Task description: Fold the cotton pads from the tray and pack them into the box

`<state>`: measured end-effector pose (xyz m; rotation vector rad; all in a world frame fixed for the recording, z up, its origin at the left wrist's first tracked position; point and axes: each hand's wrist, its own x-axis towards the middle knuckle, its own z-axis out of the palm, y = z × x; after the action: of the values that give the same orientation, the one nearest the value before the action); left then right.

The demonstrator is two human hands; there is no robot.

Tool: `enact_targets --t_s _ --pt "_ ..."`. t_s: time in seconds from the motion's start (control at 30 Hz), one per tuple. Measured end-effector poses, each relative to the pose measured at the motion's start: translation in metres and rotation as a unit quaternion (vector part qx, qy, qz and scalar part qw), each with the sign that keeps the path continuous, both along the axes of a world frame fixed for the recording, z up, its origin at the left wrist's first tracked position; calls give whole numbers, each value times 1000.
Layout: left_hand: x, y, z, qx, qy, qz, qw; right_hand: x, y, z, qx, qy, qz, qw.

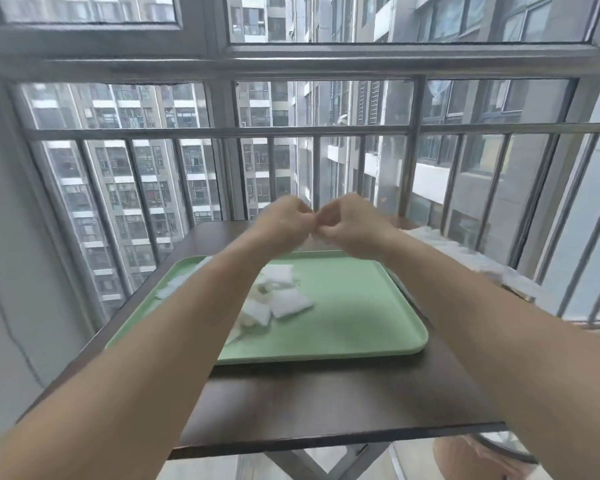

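One tray (361,323); about five pads (290,303) heaped mid-tray, more at its left edge. Left hand (284,223) and right hand (350,225), both curled, meet above its far edge. Cannot tell what they pinch.

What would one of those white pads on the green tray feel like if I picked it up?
Probably soft and bendy: the cotton pads look puffy, like little pillows. Likely very light, since they lie heaped loosely on the tray. Unlikely to roll: they are squarish, not round.
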<state>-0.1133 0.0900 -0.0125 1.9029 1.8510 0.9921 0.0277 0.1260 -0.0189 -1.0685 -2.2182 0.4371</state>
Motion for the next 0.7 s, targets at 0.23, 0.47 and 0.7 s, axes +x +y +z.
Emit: enact_targets --t_s 0.23,0.47,0.7 --pt "-63 1 -21 29 21 91 995 -55 24 -34 -89 -137 41 986" --pt "-78 0 -37 67 14 60 996 -50 33 -54 -57 -78 48 994" --pt "-80 -9 -42 99 47 44 993 -41 30 -55 -66 10 61 996"
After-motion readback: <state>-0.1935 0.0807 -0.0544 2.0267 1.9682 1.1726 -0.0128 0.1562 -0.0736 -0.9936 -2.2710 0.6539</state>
